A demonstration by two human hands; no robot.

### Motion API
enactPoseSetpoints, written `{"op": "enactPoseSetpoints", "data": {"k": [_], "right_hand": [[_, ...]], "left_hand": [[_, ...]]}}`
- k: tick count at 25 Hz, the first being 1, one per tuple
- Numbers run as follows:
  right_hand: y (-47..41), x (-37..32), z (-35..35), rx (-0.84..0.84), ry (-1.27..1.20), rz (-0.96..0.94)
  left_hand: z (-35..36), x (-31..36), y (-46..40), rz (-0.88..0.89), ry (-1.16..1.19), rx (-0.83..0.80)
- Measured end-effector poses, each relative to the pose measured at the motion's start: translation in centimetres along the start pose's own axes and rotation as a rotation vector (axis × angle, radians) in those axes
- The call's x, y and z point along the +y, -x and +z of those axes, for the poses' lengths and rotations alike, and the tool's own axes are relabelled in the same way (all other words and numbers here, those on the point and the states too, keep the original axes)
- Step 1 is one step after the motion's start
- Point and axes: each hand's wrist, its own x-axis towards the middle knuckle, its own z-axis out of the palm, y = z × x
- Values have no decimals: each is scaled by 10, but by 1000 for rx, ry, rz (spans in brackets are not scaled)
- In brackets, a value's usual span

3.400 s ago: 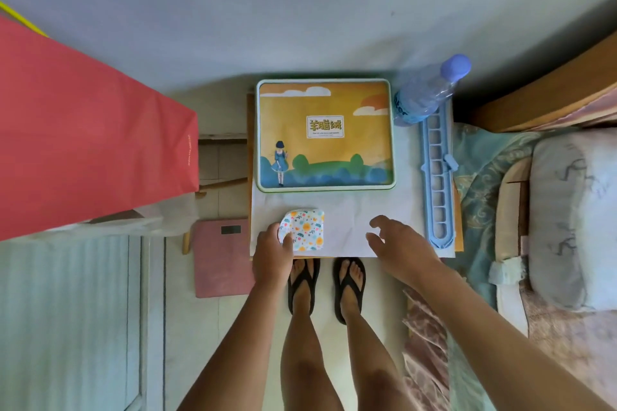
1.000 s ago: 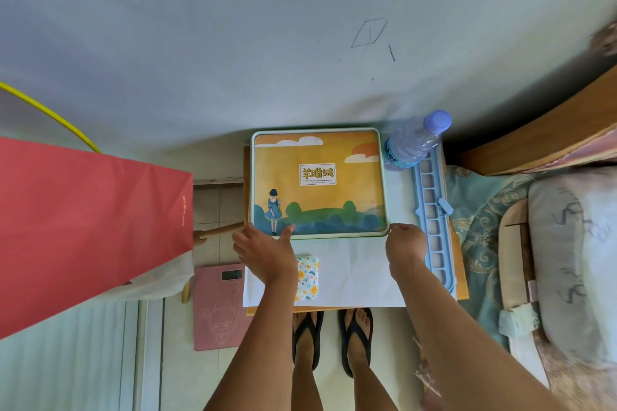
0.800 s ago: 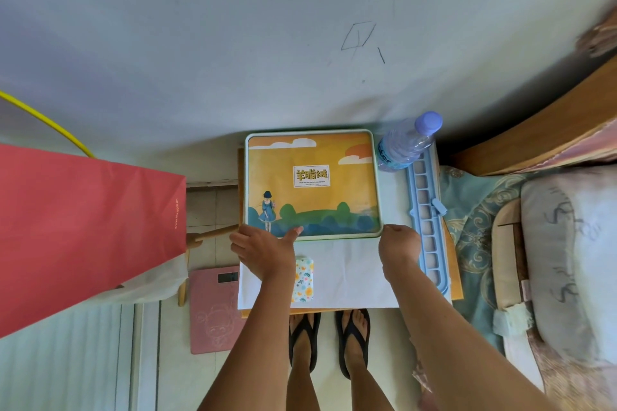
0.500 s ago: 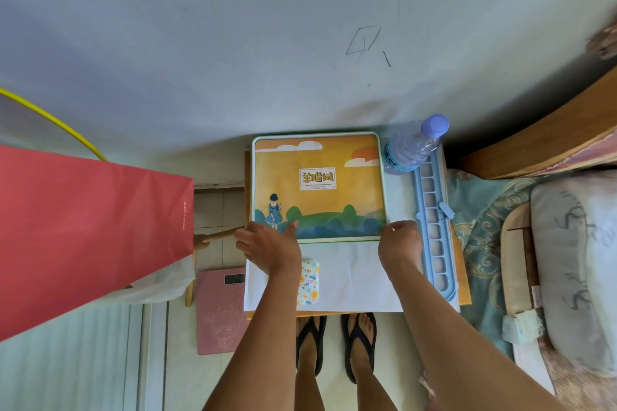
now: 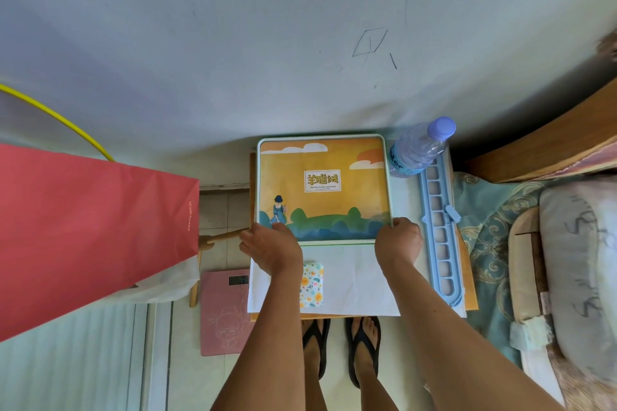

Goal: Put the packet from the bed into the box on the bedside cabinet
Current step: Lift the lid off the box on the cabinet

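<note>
A flat square box (image 5: 322,187) with an orange illustrated lid lies shut at the back of the bedside cabinet (image 5: 469,290). My left hand (image 5: 271,248) grips the lid's near left corner, thumb on top. My right hand (image 5: 398,241) grips the near right corner. The small flower-patterned packet (image 5: 312,284) lies on the white paper (image 5: 354,277) in front of the box, partly hidden by my left forearm.
A water bottle (image 5: 419,147) stands at the box's back right corner. A long blue tray (image 5: 440,230) lies along the cabinet's right side. The bed with a pillow (image 5: 581,264) is on the right. A red bag (image 5: 90,230) and pink scale (image 5: 224,312) are on the left.
My left hand let go of the packet on the paper. Both hands moved forward to the box's near corners and now hold the lid edge.
</note>
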Motion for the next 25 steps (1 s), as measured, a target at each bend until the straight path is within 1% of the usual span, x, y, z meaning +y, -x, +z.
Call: {"op": "enactPoseSetpoints", "data": {"k": [7, 11, 17, 20, 23, 25], "right_hand": [[6, -4, -10, -10, -44, -3], [10, -7, -16, -76, -61, -46], [10, -9, -24, -164, -376, 58], [12, -14, -23, -234, -426, -6], [16, -16, -23, -216, -433, -34], [17, -15, -26, -239, -491, -29]], "left_hand": [[-1, 4, -3, -35, -21, -29], [-4, -1, -3, -21, 4, -40], [-7, -7, -1, -2, 58, -85], [-7, -8, -4, 0, 46, -111], [-5, -15, -3, 0, 105, -121], [-4, -19, -3, -21, 152, -116]]}}
